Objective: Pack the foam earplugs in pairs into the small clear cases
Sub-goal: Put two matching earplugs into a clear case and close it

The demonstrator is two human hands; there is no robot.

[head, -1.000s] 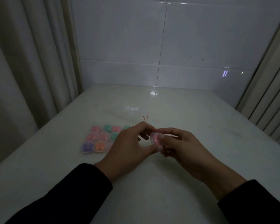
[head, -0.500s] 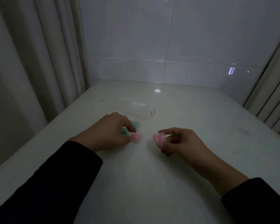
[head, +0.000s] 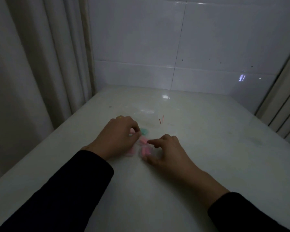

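Two dark sleeves come up from the near edge of my view, and both hands meet over the middle of the worktop (head: 208,148). The right hand (head: 167,153) is the nearer one; its grip brackets the pink case (head: 146,150), thumb at the near side and forefinger stretched across the far side. The case lies flat on the worktop, just left of that palm, and the pink plugs inside run roughly away from me. I judge this the case to be set in with the others, so the move turns on the short gap leftward to the packed cases. The left hand (head: 119,138) sits a little farther out, knuckles up, fingers curled down onto another pink case (head: 130,152) that shows under its heel; what its fingertips pinch is blurred. Beyond its fingers lies a green case (head: 144,130). Farther still lie two red slivers (head: 161,120).
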